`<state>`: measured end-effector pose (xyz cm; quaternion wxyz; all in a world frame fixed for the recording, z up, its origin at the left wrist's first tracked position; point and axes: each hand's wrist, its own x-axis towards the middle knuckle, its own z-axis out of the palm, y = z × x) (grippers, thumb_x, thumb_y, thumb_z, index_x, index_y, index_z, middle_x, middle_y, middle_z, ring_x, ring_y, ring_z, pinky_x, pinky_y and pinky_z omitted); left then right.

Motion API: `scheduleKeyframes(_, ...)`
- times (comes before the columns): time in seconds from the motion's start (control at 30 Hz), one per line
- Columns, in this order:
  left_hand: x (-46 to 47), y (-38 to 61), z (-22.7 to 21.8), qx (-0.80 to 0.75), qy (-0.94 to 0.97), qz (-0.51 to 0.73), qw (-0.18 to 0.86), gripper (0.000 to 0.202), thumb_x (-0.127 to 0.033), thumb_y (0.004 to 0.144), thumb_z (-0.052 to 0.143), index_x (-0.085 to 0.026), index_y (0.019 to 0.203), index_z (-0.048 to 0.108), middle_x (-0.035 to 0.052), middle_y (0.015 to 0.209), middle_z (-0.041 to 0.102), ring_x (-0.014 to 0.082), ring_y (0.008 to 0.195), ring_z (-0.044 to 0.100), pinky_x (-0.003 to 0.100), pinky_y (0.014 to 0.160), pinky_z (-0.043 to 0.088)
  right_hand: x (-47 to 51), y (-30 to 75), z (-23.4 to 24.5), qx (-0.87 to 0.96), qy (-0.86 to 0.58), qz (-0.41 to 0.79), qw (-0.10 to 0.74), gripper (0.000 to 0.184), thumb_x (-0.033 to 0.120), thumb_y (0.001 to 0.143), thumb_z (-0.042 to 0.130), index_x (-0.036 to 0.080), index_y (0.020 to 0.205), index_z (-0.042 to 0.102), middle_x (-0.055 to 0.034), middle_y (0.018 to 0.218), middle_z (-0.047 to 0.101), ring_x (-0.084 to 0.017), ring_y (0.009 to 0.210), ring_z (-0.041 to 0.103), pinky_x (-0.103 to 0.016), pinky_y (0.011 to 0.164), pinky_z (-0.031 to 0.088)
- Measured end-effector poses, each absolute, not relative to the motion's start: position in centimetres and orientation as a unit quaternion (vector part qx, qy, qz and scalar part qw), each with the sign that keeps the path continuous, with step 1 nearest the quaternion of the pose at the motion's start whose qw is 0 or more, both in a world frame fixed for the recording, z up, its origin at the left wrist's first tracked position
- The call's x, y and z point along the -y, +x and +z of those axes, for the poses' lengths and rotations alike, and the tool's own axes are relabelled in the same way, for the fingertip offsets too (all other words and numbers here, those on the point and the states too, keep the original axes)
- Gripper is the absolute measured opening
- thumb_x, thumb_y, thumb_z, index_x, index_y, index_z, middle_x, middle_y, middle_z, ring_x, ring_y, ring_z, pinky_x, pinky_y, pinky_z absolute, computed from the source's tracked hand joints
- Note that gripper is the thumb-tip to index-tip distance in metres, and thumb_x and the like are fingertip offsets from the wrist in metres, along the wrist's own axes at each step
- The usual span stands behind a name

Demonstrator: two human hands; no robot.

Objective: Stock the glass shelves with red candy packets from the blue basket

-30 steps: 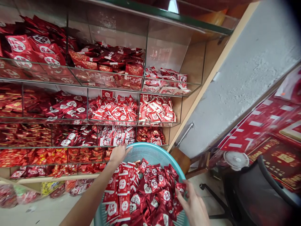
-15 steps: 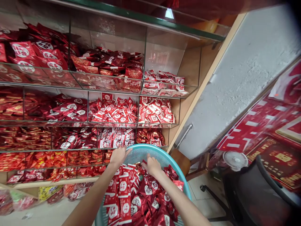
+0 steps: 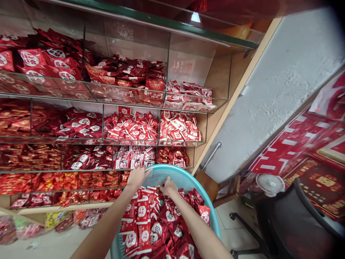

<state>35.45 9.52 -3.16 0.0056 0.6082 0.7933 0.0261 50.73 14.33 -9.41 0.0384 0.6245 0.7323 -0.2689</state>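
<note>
My left hand (image 3: 136,177) is closed over the far left rim of a round turquoise plastic basket (image 3: 198,181), its thumb lying along the edge. Inside the basket is a heap of red candy packets (image 3: 143,212) with white labels, long ones on the left and wider, darker ones on the right. My right hand (image 3: 169,187) is down among the packets near the basket's far side. Its fingers curl toward small packets there, and what lies under them is hidden.
Ahead stands a shelf rack with clear bins (image 3: 129,126) full of red packets. Bagged goods (image 3: 58,220) lie on the floor below it. To the right are a wall (image 3: 256,90), a black office chair (image 3: 291,223), a wooden stool (image 3: 207,184) and red boxes (image 3: 318,183).
My right hand has shifted slightly left, staying among the packets. My left hand keeps its hold on the rim. The view has moved very slightly.
</note>
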Motion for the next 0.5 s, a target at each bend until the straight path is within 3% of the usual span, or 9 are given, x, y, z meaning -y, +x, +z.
scheduleKeyframes(0.13, -9.5, 35.5, -3.0, -0.795, 0.606, 0.025, 0.013, 0.062, -0.055, 0.084, 0.013, -0.013, 0.1, 0.055, 0.0137, 0.082, 0.064, 0.0237, 0.08, 0.061, 0.032, 0.068, 0.044, -14.6, 51.5, -8.7, -0.736, 0.612, -0.29, -0.003, 0.05, 0.042, 0.065, 0.056, 0.016, 0.104, 0.041, -0.0111, 0.099, 0.06, -0.024, 0.09, 0.058, -0.03, 0.069, 0.041)
scheduleKeyframes(0.33, -9.6, 35.4, -2.8, -0.792, 0.611, 0.015, 0.008, 0.061, -0.056, 0.083, 0.016, -0.013, 0.098, 0.056, 0.0136, 0.08, 0.064, 0.0251, 0.078, 0.061, 0.032, 0.066, 0.044, -13.5, 56.5, -2.2, -0.777, 0.493, -0.333, -0.204, 0.041, 0.048, 0.065, 0.054, 0.021, 0.093, 0.042, 0.0039, 0.066, 0.055, -0.013, 0.059, 0.051, -0.023, 0.053, 0.035)
scheduleKeyframes(0.5, -9.6, 35.5, -2.6, -0.792, 0.611, 0.007, 0.009, 0.061, -0.056, 0.083, 0.015, -0.013, 0.097, 0.057, 0.014, 0.08, 0.064, 0.0251, 0.079, 0.061, 0.033, 0.067, 0.044, -9.0, 63.1, 1.3, -0.798, 0.489, -0.315, -0.157, 0.037, 0.047, 0.07, 0.05, 0.023, 0.096, 0.043, 0.005, 0.064, 0.052, -0.012, 0.055, 0.048, -0.023, 0.052, 0.033)
